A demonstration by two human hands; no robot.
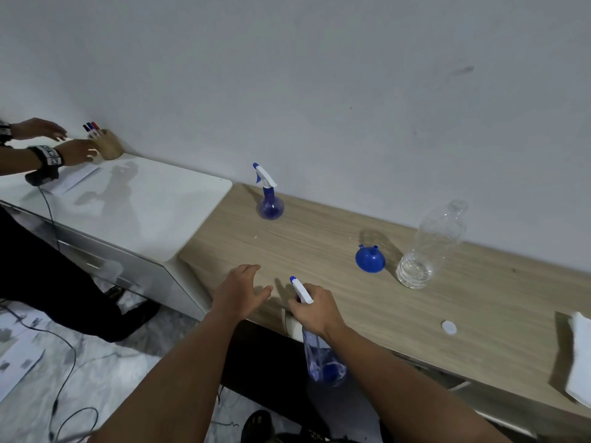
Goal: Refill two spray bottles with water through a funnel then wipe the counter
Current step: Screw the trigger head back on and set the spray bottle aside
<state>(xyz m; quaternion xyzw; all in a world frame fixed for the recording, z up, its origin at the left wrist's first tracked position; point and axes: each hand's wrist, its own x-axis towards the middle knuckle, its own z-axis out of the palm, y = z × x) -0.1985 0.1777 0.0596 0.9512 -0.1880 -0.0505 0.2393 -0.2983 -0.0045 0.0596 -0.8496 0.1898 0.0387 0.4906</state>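
Right hand (315, 310) clamped around the neck of a spray bottle (323, 356), just under its white trigger head with the blue nozzle; bottle body hanging below the hand, in front of the counter (319, 241) edge, off the surface, with a little blue at the bottom. Left hand (241, 290) just to the left of it, apart from the bottle, fingers spread and holding nothing, hovering over the near edge of the counter.

To the right of the right hand and a bit farther, a small white cap (449, 327) lying flat on the wood. Farther right, at the edge of view, a white cloth (580, 356) on the counter, partly cut off.

Beyond the right hand, a blue funnel (370, 258) lying upside down, spout pointing up. Just beside it on the right, a clear plastic bottle (430, 247), upright, without cap, with a low level of water inside.

Beyond the left hand, near the wall, a second spray bottle (269, 196) standing upright, round blue body, white trigger head.

Far to the left, a white cabinet (144, 203) next to the counter; another person's hands (60, 145) over it, close to a holder with markers (107, 142).
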